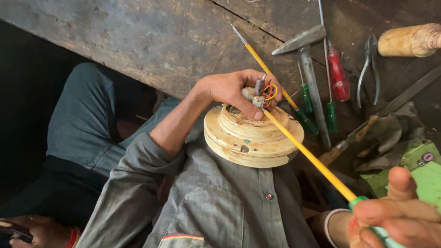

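in the head view, a cream-coloured round motor housing [252, 137] is seen just right of centre, propped against a grey work shirt [217, 207]. at its top a short shaft [259, 85] with red, yellow and orange wires [270, 91] is gripped by the left hand [231, 87], fingers curled tight around the hub, thumb pressed down at the housing's 12 o'clock.

a long yellow-shafted screwdriver [307, 154] is laid across the housing, its tip reaching out toward 11 o'clock over the workbench [135, 33], its green handle clamped at 4 o'clock in the right hand [398, 218]. that hand's fingers are wrapped closed on the handle, thumb raised above it.

on the bench, at 1 o'clock from the housing, a hammer [306, 58] is spotted, head up. just beside it two small green-handled screwdrivers [319, 105] and a red-handled screwdriver [338, 77] are lined up. further toward 2 o'clock, pliers [369, 70] are lying open-handled, and a tan wooden handle [414, 40] is set at the far right edge. a flat file [407, 94] is angled over a crumpled rag [386, 130], near a green metal piece [431, 178] at 3 o'clock.

at 8 o'clock, low in the corner, another person's hand [38, 232] is glimpsed holding a dark phone [2, 227].
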